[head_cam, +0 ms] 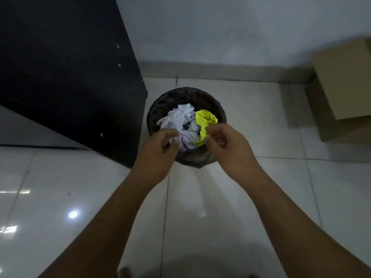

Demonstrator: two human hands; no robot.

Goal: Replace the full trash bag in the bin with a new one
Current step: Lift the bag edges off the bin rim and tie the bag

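Note:
A small round bin (pixel 218 109) stands on the tiled floor, lined with a black trash bag (pixel 160 109) folded over its rim. Crumpled white paper (pixel 180 118) and a yellow crumpled sheet (pixel 206 119) fill it to the top. My left hand (pixel 158 151) hovers over the near left rim, its loosely curled fingers close to the white paper. Over the near right rim is my right hand (pixel 228 145), with bent fingertips beside the yellow sheet. Neither hand visibly holds anything. The near rim is hidden under both hands.
A tall black cabinet (pixel 60 77) stands just left of the bin, almost touching it. A cardboard box (pixel 345 81) sits against the white wall (pixel 220 27) at the right. Glossy pale floor tiles (pixel 261 197) stretch between me and the bin.

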